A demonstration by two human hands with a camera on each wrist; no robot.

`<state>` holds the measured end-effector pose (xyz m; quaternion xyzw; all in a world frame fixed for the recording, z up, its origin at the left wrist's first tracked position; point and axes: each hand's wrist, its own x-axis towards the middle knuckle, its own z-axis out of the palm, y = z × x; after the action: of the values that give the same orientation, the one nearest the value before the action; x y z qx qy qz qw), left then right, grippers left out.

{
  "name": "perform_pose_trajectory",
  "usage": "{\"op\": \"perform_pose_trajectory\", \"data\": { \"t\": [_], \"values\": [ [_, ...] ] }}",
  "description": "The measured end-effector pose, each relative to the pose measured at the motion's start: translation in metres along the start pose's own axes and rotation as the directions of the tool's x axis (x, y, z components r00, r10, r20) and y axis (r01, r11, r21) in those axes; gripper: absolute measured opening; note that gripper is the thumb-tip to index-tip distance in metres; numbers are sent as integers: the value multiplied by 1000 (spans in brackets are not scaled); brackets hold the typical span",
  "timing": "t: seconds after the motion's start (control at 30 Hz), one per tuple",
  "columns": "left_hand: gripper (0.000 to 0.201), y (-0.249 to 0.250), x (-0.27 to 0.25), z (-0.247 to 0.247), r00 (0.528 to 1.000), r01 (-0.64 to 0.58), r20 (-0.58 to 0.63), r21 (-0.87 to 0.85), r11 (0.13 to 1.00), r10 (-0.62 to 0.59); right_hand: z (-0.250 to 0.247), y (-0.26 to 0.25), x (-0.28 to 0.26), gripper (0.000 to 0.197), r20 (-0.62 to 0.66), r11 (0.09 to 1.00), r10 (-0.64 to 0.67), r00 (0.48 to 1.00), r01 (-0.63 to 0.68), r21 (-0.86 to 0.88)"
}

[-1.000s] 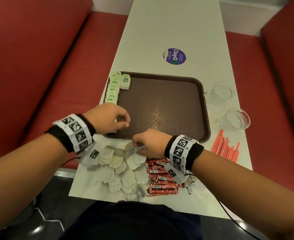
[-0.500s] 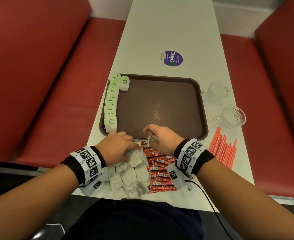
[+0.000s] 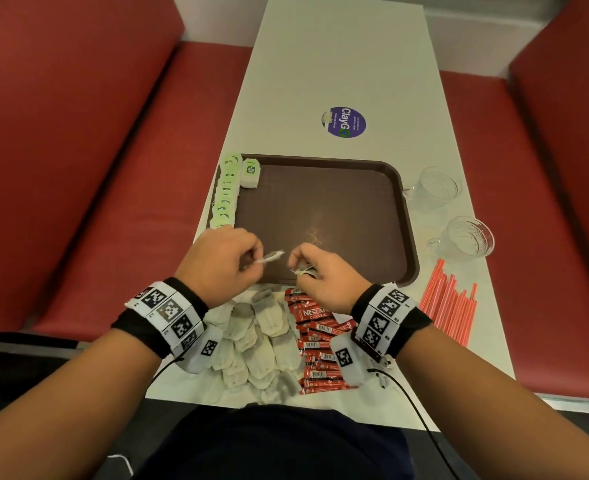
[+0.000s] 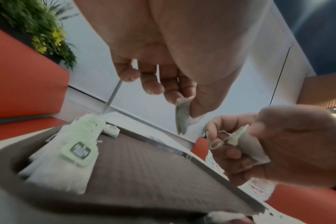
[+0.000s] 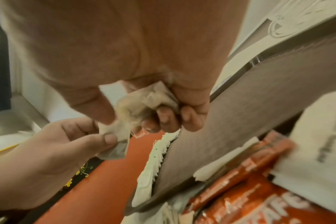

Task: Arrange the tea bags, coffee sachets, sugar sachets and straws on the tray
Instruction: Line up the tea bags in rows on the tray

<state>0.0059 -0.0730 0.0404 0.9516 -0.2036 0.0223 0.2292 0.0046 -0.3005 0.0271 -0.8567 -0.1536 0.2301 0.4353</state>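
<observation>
A brown tray (image 3: 321, 209) lies on the white table, with a row of green-tagged tea bags (image 3: 225, 195) along its left rim. My left hand (image 3: 256, 259) pinches one tea bag (image 3: 270, 257) over the tray's near edge. My right hand (image 3: 298, 268), close beside it, grips another tea bag (image 3: 303, 270), crumpled in its curled fingers (image 5: 167, 119). Below the hands lie a pile of loose tea bags (image 3: 262, 337) and red coffee sachets (image 3: 315, 341). Red straws (image 3: 449, 303) lie to the right. A white printed sachet (image 5: 316, 144) shows beside the coffee sachets.
Two clear glass cups (image 3: 435, 188) (image 3: 466, 237) stand right of the tray. A round purple sticker (image 3: 344, 122) is on the table beyond it. Red bench seats flank the narrow table. Most of the tray floor (image 4: 144, 174) is bare.
Both hands have risen from the tea bag pile to the tray's near edge. The left hand, earlier on the pile, now pinches a tea bag.
</observation>
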Motion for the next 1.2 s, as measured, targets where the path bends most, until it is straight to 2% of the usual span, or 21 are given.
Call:
{"op": "perform_pose_trajectory", "data": {
  "t": [0.07, 0.2, 0.27, 0.33, 0.4, 0.47, 0.53, 0.6, 0.7, 0.8, 0.9, 1.03, 1.1, 1.2],
  "values": [
    [7, 3, 4, -3, 996, -17, -85, 45, 999, 21, 0, -4, 3, 10, -31, 997, -64, 997, 65, 30],
    [7, 8, 9, -2, 973, -132, -172, 147, 980, 157, -1, -15, 14, 36, -204, 986, -98, 974, 123, 114],
    [10, 11, 10, -1, 959, -187, -183, 170, 968, 217, -1, -16, 21, 41, -268, 989, -107, 958, 130, 71],
    [15, 11, 10, -2, 967, -182, -151, 156, 971, 205, -4, -17, 26, 36, -290, 992, -110, 951, 124, 31],
    [26, 7, 12, -6, 985, -108, -131, 59, 992, 115, -9, -17, 30, 30, -287, 984, -175, 942, 161, -73],
    [34, -2, 15, -10, 992, -55, -116, -70, 996, 46, -14, -19, 31, 20, -241, 938, -290, 926, 224, -266],
    [36, -9, 20, -14, 995, -82, -58, -84, 993, 78, -18, -20, 32, 21, -181, 844, -415, 892, 303, -442],
    [24, -13, 22, -13, 988, -154, -8, -23, 988, 154, -22, -22, 32, 26, -145, 784, -490, 859, 363, -503],
    [24, -18, 22, -8, 983, -181, -13, 3, 983, 181, -27, -23, 35, 25, -158, 791, -504, 849, 380, -480],
    [23, -17, 22, -2, 986, -151, -81, -112, 982, 143, -27, -23, 40, 20, -213, 861, -436, 875, 335, -383],
    [12, -12, 27, -1, 982, -128, -172, -274, 953, 82, -21, -22, 45, 18, -263, 909, -383, 885, 311, -276],
    [5, -15, 39, -3, 982, -84, -189, -349, 933, 17, -17, -21, 49, 10, -324, 943, -325, 889, 277, -184],
    [8, -21, 52, -7, 977, 37, -178, -400, 916, -118, -22, -22, 50, 14, -338, 966, -250, 907, 209, -154],
    [10, -45, 85, -10, 917, 318, -132, -325, 891, -375, -29, -23, 49, 22, -340, 987, -155, 927, 132, -88]
  ]
}}
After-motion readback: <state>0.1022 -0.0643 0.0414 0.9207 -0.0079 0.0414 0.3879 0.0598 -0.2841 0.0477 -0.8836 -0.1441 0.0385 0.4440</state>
